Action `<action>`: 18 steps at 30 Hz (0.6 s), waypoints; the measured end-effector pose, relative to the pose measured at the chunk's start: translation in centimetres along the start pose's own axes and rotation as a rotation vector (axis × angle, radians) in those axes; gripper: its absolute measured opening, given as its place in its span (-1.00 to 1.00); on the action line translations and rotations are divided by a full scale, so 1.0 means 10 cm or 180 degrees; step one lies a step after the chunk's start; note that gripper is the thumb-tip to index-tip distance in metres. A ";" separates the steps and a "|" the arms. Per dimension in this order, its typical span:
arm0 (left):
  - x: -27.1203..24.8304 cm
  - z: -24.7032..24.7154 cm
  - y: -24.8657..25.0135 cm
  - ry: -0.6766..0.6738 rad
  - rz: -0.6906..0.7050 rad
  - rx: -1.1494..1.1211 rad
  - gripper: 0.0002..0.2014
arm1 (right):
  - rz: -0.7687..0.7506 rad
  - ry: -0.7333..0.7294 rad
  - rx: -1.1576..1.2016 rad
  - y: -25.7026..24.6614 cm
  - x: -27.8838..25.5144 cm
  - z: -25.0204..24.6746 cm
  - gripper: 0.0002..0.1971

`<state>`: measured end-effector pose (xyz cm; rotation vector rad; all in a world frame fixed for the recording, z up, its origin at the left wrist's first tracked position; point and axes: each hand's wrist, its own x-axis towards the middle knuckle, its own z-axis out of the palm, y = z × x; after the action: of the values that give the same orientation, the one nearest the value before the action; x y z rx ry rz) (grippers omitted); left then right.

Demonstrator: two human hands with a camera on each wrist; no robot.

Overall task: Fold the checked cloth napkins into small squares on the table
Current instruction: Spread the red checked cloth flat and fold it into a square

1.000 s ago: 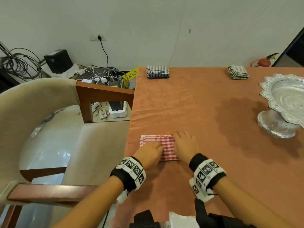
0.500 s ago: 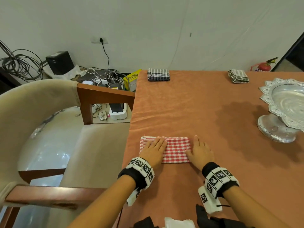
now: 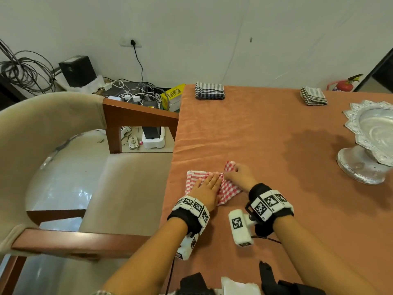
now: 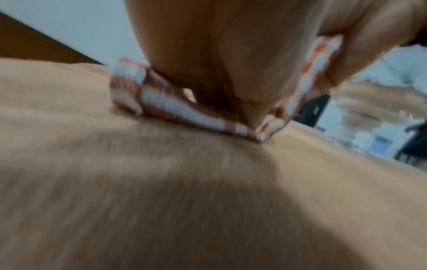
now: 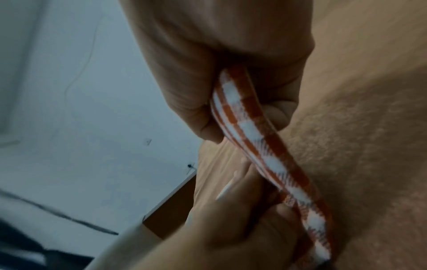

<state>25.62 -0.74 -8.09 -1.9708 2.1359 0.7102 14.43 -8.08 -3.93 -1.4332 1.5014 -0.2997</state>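
1. Low and centre in the head view, the red-and-white checked cloth napkin (image 3: 228, 189) lies partly folded near the left edge of the desk (image 3: 276, 135), which is covered in an orange-brown fabric.
2. The left hand (image 3: 205, 188) rests flat on the napkin's left half, fingers straight, pinning it; its grip is released, pressing rather than clasping.
3. The right hand (image 3: 238, 174) has its grip clenched on the napkin's right end, thumb and curled fingers (image 5: 184, 102) pinching a layered edge that stands up off the desk.
4. Judged from its drape, the napkin is light, thin and limp: it bends wherever it is unsupported and holds a crease only when pressed.
5. The stacked layers could slide apart, so the pinch is best taken at the folded end, all layers together, while the flat hand anchors the fold line.
6. On the soft cover the napkin may drag a little and is unlikely to skid.
7. At the desk's far edge, upper centre and upper right of the frame, sit a dark-striped folded cloth square (image 3: 209, 90) and a grey-checked folded cloth square (image 3: 313, 96), well apart.
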 end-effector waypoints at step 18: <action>-0.87 0.04 -0.88 0.1183 -0.0814 -0.1535 -0.48 | -0.1087 -0.0315 -0.1621 -0.27 -0.27 1.05 -0.78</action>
<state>35.17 7.06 -6.93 -2.7589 1.9615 0.9410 23.60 -1.86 -5.63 -2.0845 1.2989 -0.0456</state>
